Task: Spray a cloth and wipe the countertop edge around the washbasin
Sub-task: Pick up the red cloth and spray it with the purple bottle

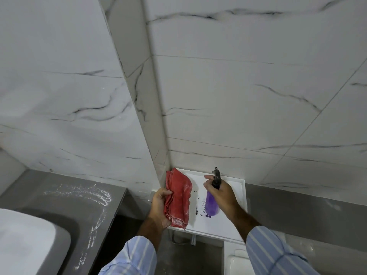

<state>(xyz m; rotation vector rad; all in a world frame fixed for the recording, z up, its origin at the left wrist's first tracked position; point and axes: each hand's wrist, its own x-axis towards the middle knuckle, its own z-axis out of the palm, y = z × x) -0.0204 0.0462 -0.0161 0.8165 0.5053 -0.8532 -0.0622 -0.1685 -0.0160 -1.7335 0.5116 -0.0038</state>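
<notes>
My left hand (158, 208) holds a folded red cloth (178, 199) upright over a white wall shelf (243, 193). My right hand (222, 195) grips a purple spray bottle (211, 205) by its neck, with a finger by the dark trigger head (216, 175). The bottle's base rests on or just above the shelf; I cannot tell which. The nozzle sits a short way right of the cloth. At the lower left lies the grey countertop (65, 195) with white powdery smears around the white washbasin (23, 243).
Marble-patterned wall tiles (238, 96) fill the upper view, meeting at a protruding corner (151, 120). A white fixture (236, 262) shows at the bottom right below the shelf. Dark floor lies between the countertop and the shelf.
</notes>
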